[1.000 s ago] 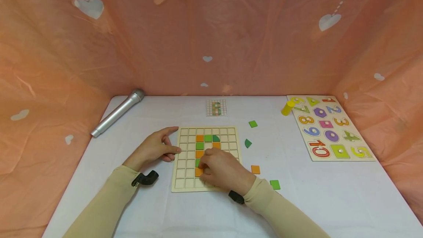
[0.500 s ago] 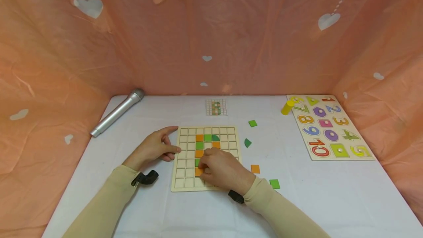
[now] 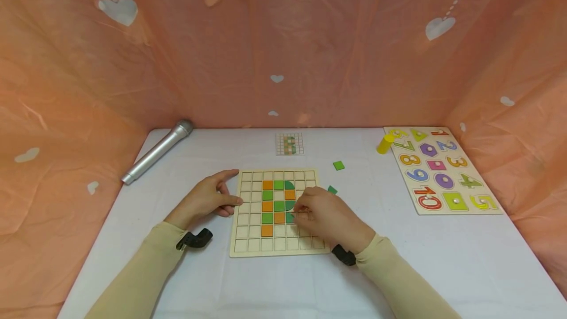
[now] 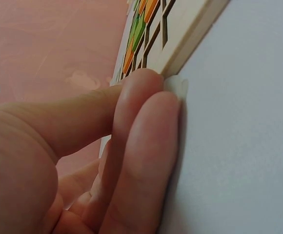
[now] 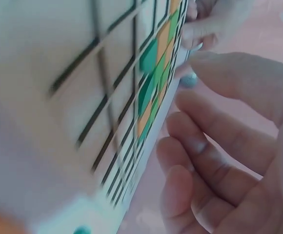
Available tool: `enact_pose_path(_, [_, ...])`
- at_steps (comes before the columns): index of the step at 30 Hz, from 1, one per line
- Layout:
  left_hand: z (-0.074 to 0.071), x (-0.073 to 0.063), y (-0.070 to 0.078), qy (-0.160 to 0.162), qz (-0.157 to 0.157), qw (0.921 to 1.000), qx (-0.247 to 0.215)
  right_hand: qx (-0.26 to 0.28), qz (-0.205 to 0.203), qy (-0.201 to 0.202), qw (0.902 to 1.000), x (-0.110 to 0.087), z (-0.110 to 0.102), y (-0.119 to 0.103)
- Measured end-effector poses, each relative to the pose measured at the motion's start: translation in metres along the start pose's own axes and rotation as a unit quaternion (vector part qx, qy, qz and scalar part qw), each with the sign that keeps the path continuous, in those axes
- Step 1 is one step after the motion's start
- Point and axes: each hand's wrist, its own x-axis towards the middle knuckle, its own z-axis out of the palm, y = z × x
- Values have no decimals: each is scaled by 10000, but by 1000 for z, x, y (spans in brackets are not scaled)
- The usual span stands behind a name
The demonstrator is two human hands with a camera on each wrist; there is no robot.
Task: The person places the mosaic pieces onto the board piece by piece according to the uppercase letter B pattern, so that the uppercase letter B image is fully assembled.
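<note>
A wooden grid board (image 3: 248, 245) lies on the table, with orange, green and dark green pieces set in its middle cells. My left hand (image 3: 205, 198) rests at the board's left edge, index finger stretched to the upper corner and thumb at the side. In the left wrist view, fingertips (image 4: 153, 112) meet the edge. Over the board's right half is my right hand (image 3: 330, 215), its fingertips beside a dark green rounded piece (image 3: 290, 218) in the grid. The right wrist view shows no piece between thumb and fingers. An orange square (image 3: 267, 230) sits lowest among the set pieces.
Behind the board lies a small pattern card (image 3: 290, 144). A green square (image 3: 338, 165) and a partly hidden dark green piece (image 3: 332, 189) lie to the right. A silver microphone (image 3: 159, 151), a yellow cylinder (image 3: 385, 144) and a number puzzle board (image 3: 445, 171) stand farther out.
My right hand has moved right across the board, uncovering green, orange and dark green pieces in the grid. It now covers the loose orange and green squares at right. My left hand stays put.
</note>
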Motion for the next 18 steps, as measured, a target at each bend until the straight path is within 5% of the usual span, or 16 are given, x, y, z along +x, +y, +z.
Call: enact_pose_path(18, [0,-2,3,82,-40,9998,148,38,905,-13,9959,-55,-32,51])
